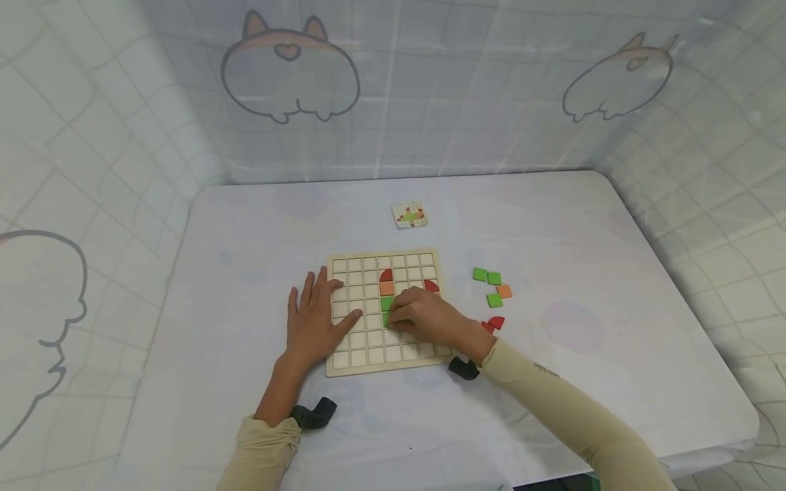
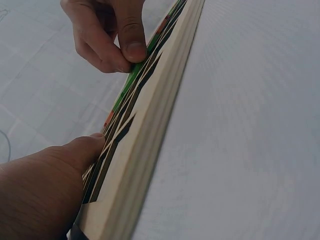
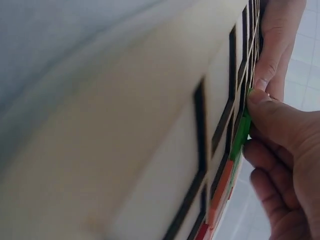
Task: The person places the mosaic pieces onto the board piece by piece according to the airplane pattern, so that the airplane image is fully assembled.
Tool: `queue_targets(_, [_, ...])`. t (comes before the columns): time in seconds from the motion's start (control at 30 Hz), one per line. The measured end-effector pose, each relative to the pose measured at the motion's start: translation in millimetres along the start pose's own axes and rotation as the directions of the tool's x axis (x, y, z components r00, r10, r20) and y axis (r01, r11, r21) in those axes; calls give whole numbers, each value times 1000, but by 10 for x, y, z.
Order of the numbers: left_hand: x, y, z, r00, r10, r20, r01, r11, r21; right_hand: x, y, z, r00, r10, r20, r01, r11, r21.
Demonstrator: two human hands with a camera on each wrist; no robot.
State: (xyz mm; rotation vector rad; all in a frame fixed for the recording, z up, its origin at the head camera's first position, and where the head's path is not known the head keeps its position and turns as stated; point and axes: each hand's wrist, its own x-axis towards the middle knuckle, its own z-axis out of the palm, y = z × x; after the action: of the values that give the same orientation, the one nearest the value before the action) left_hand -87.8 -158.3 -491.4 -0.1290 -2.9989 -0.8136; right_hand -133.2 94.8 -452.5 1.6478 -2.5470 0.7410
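Observation:
A pale wooden grid board [image 1: 359, 372] lies on the white-covered table. My left hand [image 1: 313, 326] rests on its left edge, fingers spread, with the thumb over the squares. Above the middle columns, my right hand [image 1: 426, 315] pinches a small green square tile [image 1: 386, 319] between thumb and fingertips, low at the grid. Just beyond it sit another green tile [image 1: 387, 303], an orange square [image 1: 386, 288] and a red quarter-round piece [image 1: 386, 275] in one column. A second red quarter-round [image 1: 432, 285] is near the right edge, and my right hand hides the squares between.
Right of the board lie several loose green tiles [image 1: 494, 300], an orange tile [image 1: 504, 291] and red quarter-round pieces [image 1: 497, 322]. Behind the board is a small pattern card [image 1: 409, 215]. Black wrist devices [image 1: 314, 413] show at both wrists. Patterned curtains surround the table.

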Motion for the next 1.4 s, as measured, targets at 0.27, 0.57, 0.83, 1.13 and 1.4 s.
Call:
queue_targets(0.27, [-19,-21,-23,1000,-5,1,5,1000,-8,49,6,16,995,-93,22,94,994,-59])
queue_targets(0.57, [-13,-9,-25,1000,-3,1,3,1000,-13,29,22,-2,996,16,87,-1,985,-174])
queue_targets(0.83, [-9,10,-10,1000,-4,2,5,1000,-12,-47,29,-88,995,51,84,-40,990,-133])
queue_targets(1.13, [-6,37,-6,1000,-1,4,2,1000,-24,-477,222,-311,982,190,-19,-191,978,-81])
queue_targets(1.4, [3,12,27,1000,-8,0,8,1000,4,-941,397,-565,892,443,-92,-452,873,-181])
